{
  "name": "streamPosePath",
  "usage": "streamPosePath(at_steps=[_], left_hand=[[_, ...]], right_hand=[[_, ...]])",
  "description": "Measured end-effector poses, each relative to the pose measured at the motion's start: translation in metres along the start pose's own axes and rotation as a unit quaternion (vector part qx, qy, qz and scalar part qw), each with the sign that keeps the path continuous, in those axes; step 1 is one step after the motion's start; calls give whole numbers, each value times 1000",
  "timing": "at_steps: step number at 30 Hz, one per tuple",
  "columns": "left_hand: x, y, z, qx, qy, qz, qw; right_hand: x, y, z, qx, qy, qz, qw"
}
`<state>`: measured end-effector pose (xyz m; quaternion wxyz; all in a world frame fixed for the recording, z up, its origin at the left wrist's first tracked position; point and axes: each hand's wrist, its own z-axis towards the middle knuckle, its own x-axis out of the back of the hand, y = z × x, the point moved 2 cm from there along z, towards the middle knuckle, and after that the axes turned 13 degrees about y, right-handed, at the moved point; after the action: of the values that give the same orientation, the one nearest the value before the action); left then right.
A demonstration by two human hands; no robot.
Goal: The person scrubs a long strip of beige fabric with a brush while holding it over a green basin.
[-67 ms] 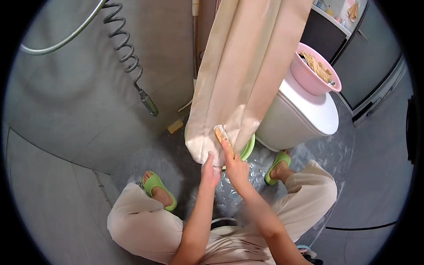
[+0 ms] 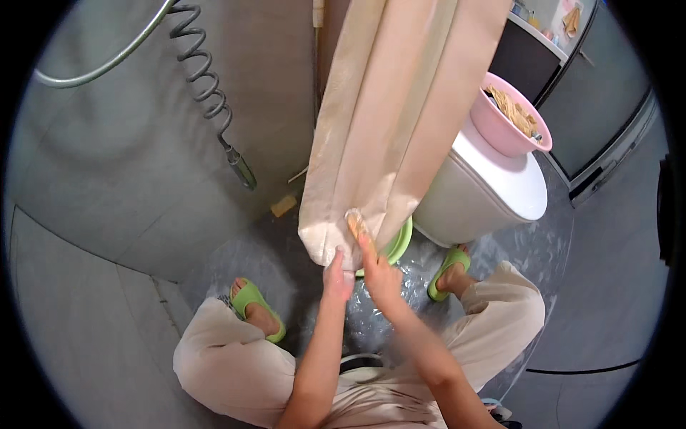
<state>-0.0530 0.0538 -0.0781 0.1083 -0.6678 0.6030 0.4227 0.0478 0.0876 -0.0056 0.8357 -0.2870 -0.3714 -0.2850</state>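
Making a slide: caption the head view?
Right hand holds a brush against the cloth in the left hand.

Fabric panel (image 2: 379, 143) at centre; left hand (image 2: 338, 279) at its lower edge, brush (image 2: 356, 226) in right hand (image 2: 384, 282) before it. Basin (image 2: 402, 246) partly behind panel's lower end. Toilet (image 2: 464, 200) right of panel, tub (image 2: 493, 127) upon it, cloth (image 2: 513, 110) inside. Coiled hose (image 2: 209, 84) left; block (image 2: 284, 206) between hose and panel.
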Motion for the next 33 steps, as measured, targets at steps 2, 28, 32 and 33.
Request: streamPosePath(at_steps=[2, 28, 32, 33], left_hand=[[9, 3, 9, -19, -9, 7, 1000], [1, 5, 9, -87, 4, 20, 996], [3, 3, 16, -81, 3, 25, 996], [7, 0, 18, -78, 14, 50, 996]], right_hand=[[-8, -1, -32, 48, -76, 7, 996], [38, 46, 154, 319, 153, -137, 925], [-10, 51, 53, 340, -51, -78, 936], [-11, 52, 52, 340, -47, -78, 936]])
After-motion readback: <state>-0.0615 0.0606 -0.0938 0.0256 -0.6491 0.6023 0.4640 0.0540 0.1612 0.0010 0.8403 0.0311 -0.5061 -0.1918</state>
